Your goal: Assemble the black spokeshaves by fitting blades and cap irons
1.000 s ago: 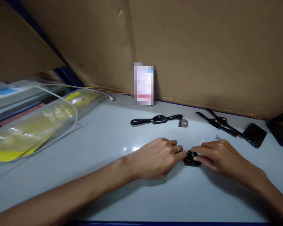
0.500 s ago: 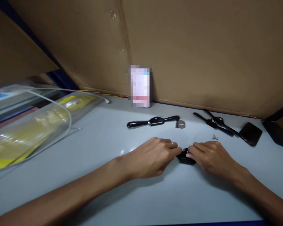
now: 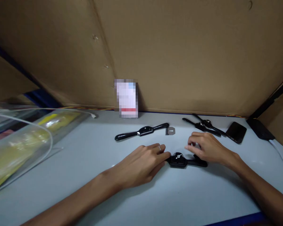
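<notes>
A black spokeshave (image 3: 178,161) lies on the grey table, with a bright metal screw in the middle of its body. My left hand (image 3: 146,161), a ring on one finger, is closed around its left handle. My right hand (image 3: 208,147) hovers above the right handle, fingers bent and apart, holding nothing that I can see. Farther back rests another spokeshave (image 3: 145,130), and a flat metal blade (image 3: 171,131) with a keyhole slot lies by its right end. Two more spokeshaves (image 3: 200,126) lie side by side behind my right hand.
A dark phone (image 3: 236,132) and a black device (image 3: 260,129) with a white cable lie at right. Plastic-wrapped yellow material (image 3: 21,150) and a white cable (image 3: 50,138) are at left. A blurred upright card (image 3: 127,99) leans on the cardboard wall (image 3: 179,62).
My right hand has let go of the spokeshave's body and moved up and right, uncovering the body and right handle. The small screws seen behind it are now hidden. The view has shifted.
</notes>
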{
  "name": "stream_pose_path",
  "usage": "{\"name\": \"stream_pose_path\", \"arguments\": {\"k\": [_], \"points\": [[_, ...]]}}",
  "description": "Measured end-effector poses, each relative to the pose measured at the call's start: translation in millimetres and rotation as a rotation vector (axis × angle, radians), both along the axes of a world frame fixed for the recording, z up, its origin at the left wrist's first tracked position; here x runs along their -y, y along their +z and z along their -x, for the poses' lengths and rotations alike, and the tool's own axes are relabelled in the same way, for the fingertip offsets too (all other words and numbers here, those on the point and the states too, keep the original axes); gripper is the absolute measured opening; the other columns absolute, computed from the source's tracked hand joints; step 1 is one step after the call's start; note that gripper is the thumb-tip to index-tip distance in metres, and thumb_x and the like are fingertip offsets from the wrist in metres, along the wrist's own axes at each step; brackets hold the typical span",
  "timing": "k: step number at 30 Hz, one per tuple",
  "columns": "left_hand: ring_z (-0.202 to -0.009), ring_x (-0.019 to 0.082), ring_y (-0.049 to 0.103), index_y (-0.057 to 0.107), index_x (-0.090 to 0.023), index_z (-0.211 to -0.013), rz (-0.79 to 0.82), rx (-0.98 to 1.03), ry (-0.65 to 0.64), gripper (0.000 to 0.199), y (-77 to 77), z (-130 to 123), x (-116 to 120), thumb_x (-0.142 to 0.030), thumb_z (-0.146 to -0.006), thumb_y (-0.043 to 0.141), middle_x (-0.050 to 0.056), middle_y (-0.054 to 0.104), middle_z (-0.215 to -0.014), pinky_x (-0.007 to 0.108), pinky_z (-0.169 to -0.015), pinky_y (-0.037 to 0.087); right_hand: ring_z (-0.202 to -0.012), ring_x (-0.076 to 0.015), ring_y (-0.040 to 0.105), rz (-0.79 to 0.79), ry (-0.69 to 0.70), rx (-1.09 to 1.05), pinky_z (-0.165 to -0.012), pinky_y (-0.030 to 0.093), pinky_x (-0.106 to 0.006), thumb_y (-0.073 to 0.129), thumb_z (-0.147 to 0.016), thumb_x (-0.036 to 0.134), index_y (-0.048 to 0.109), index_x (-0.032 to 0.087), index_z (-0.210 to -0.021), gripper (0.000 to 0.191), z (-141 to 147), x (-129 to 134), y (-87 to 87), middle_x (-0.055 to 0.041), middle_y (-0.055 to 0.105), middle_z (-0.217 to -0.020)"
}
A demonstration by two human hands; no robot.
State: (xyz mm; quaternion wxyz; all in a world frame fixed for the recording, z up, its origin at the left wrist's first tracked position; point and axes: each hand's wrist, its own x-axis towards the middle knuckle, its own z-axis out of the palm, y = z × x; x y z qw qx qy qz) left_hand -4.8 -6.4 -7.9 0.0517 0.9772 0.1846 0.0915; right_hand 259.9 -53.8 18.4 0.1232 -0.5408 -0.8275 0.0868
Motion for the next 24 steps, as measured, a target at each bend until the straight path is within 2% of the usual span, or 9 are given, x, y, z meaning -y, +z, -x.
{"name": "stream_pose_path", "arguments": {"k": [2, 4, 6, 10, 12, 16, 19, 22, 24], "points": [[-0.073, 0.018, 0.06, 0.064, -0.019, -0.105, -0.009, 0.011, 0.015, 0.021, -0.9, 0, -1, -0.017, -0.1, 0.044, 0.004, 0.061, -0.086, 0.03, -0.057, 0.04, -0.069, -0.0132, 0.055, 0.132, 0.068, 0.005, -0.065, 0.036, -0.028, 0.065, -0.094, 0.036, 0.065, 0.019, -0.079, 0.022, -1, 2, 5.4, -0.0008, 0.065, -0.082], [-0.073, 0.018, 0.06, 0.064, -0.018, -0.107, -0.02, 0.015, 0.019, 0.022, -2.6, -1, -2, -0.016, -0.1, 0.043, 0.004, 0.061, -0.085, 0.03, -0.056, 0.04, -0.069, -0.014, 0.053, 0.195, 0.093, 0.036, -0.065, 0.036, -0.028, 0.07, -0.086, 0.031, 0.063, 0.021, -0.08, 0.014, 2, 7, 8.5, 0.0003, 0.066, -0.082], [-0.068, 0.017, 0.058, 0.064, -0.018, -0.107, -0.035, 0.007, 0.019, 0.023, -5.0, -2, -2, -0.013, -0.098, 0.043, 0.004, 0.06, -0.085, 0.029, -0.054, 0.038, -0.065, -0.0145, 0.051, 0.206, 0.08, 0.075, -0.064, 0.036, -0.029, 0.069, -0.08, 0.023, 0.06, 0.022, -0.08, 0.01, 6, 13, 9.2, 0.0007, 0.065, -0.079], [-0.058, 0.014, 0.048, 0.061, -0.017, -0.104, -0.113, -0.039, 0.024, 0.027, -9.0, -4, 1, -0.002, -0.089, 0.043, 0.005, 0.056, -0.087, 0.029, -0.05, 0.031, -0.058, -0.0138, 0.046, 0.192, 0.024, 0.105, -0.057, 0.031, -0.029, 0.063, -0.072, 0.011, 0.054, 0.022, -0.076, 0.015, 12, 17, 6.9, 0.0008, 0.063, -0.07], [-0.06, 0.015, 0.047, 0.059, -0.016, -0.101, -0.188, -0.025, 0.028, 0.027, -10.0, -4, 1, 0.0, -0.089, 0.041, 0.006, 0.055, -0.088, 0.029, -0.051, 0.032, -0.057, -0.0136, 0.046, 0.15, 0.029, 0.133, -0.055, 0.029, -0.029, 0.061, -0.074, 0.01, 0.056, 0.022, -0.08, 0.015, 14, 17, 5.3, 0.0005, 0.063, -0.07], [-0.067, 0.018, 0.048, 0.056, -0.016, -0.1, -0.311, 0.065, 0.051, 0.026, -11.1, -1, -1, -0.003, -0.098, 0.034, 0.006, 0.053, -0.086, 0.028, -0.052, 0.035, -0.059, -0.0151, 0.053, 0.031, 0.037, 0.251, -0.056, 0.029, -0.031, 0.057, -0.09, 0.016, 0.061, 0.02, -0.087, 0.006, 14, 15, 2.9, -0.0034, 0.068, -0.078], [-0.076, 0.019, 0.054, 0.053, -0.016, -0.114, -0.29, 0.175, 0.106, 0.022, -9.3, 1, -4, -0.013, -0.103, 0.034, 0.008, 0.055, -0.095, 0.029, -0.059, 0.045, -0.063, -0.0168, 0.059, -0.041, 0.007, 0.293, -0.057, 0.029, -0.031, 0.057, -0.096, 0.022, 0.065, 0.018, -0.091, 0.01, 6, 9, 2.0, -0.0055, 0.071, -0.086], [-0.099, 0.025, 0.058, 0.04, -0.017, -0.138, -0.275, 0.309, 0.25, 0.034, -4.8, 4, -10, -0.024, -0.105, 0.039, 0.015, 0.053, -0.121, 0.039, -0.08, 0.053, -0.072, -0.0187, 0.064, -0.104, -0.116, 0.307, -0.059, 0.031, -0.031, 0.057, -0.097, 0.023, 0.068, 0.018, -0.098, 0.012, -10, -3, 1.0, -0.007, 0.073, -0.094], [-0.105, 0.028, 0.057, 0.038, -0.018, -0.141, -0.292, 0.323, 0.34, 0.037, -3.3, 7, -17, -0.026, -0.105, 0.04, 0.017, 0.052, -0.127, 0.043, -0.085, 0.053, -0.078, -0.0204, 0.066, -0.117, -0.253, 0.323, -0.06, 0.031, -0.031, 0.056, -0.098, 0.023, 0.069, 0.019, -0.102, 0.014, -23, -11, -0.7, -0.0079, 0.074, -0.099]]}}
